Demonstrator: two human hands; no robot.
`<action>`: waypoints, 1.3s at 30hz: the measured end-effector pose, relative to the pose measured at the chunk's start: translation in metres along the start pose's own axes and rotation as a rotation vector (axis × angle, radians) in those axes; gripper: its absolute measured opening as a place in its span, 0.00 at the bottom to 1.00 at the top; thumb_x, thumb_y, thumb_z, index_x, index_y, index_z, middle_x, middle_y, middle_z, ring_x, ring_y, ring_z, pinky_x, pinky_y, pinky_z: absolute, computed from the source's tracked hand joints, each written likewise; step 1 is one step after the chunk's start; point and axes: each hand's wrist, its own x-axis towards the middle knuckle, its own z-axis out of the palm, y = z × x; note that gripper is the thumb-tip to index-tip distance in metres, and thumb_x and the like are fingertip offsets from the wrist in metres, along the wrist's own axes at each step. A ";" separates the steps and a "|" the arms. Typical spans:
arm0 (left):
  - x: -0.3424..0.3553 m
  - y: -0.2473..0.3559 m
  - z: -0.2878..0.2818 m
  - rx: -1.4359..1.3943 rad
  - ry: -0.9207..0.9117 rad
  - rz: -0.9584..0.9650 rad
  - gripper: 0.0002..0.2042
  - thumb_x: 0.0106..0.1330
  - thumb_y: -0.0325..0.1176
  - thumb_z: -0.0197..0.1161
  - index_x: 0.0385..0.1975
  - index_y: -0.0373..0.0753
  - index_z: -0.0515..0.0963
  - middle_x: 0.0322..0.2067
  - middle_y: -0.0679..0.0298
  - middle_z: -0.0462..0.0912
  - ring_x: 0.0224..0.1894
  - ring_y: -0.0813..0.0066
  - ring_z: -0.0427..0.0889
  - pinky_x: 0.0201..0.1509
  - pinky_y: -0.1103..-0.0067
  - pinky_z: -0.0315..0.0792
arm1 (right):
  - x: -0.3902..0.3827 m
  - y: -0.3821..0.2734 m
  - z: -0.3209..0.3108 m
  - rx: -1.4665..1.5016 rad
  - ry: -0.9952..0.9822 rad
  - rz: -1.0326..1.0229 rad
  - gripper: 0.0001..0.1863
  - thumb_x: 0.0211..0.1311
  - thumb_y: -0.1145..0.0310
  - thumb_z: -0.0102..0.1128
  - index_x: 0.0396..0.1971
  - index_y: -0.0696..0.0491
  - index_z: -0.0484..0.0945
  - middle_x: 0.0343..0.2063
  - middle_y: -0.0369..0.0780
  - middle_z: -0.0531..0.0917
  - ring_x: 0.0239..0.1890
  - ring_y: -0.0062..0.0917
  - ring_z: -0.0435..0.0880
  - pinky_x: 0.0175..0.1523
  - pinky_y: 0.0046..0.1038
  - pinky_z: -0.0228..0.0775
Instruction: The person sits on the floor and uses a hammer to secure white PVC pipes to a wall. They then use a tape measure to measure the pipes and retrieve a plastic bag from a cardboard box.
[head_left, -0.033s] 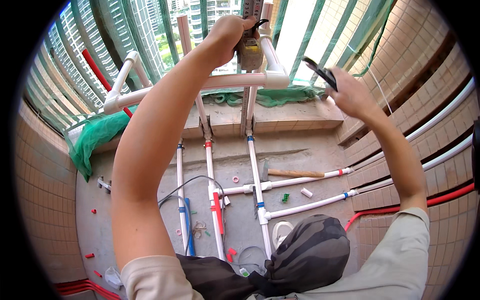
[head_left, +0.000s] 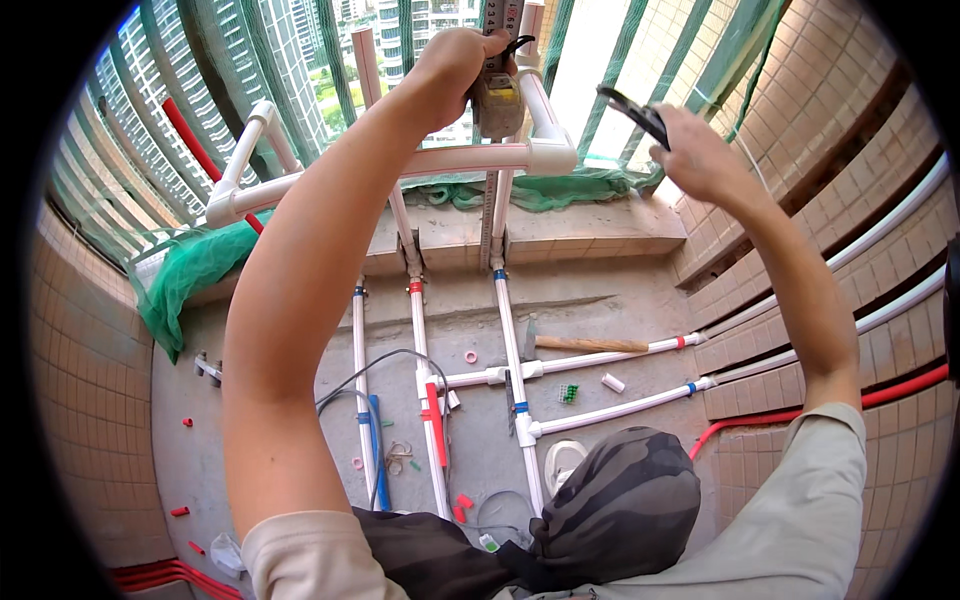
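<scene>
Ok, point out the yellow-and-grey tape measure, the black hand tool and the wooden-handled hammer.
Yellow-and-grey tape measure [head_left: 499, 108], head view: on its case.
Black hand tool [head_left: 637, 113], head view: on its elongated body.
Wooden-handled hammer [head_left: 590, 344], head view: on the handle.

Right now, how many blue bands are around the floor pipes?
5. Left pipe: far band, near band. Right long pipe: top band, middle band. Lower branch: end band. The legs may hide others.

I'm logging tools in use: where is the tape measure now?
In the head view, the tape measure is at top centre, in the left hand, pictured just above the horizontal white pipe.
</scene>
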 end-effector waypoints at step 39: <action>0.009 -0.001 -0.001 -0.142 -0.025 -0.029 0.13 0.78 0.33 0.52 0.35 0.33 0.81 0.28 0.58 0.83 0.31 0.66 0.80 0.38 0.70 0.72 | 0.135 -0.067 -0.051 -0.204 -0.087 -0.075 0.17 0.60 0.75 0.49 0.39 0.68 0.85 0.36 0.59 0.86 0.43 0.49 0.87 0.46 0.44 0.79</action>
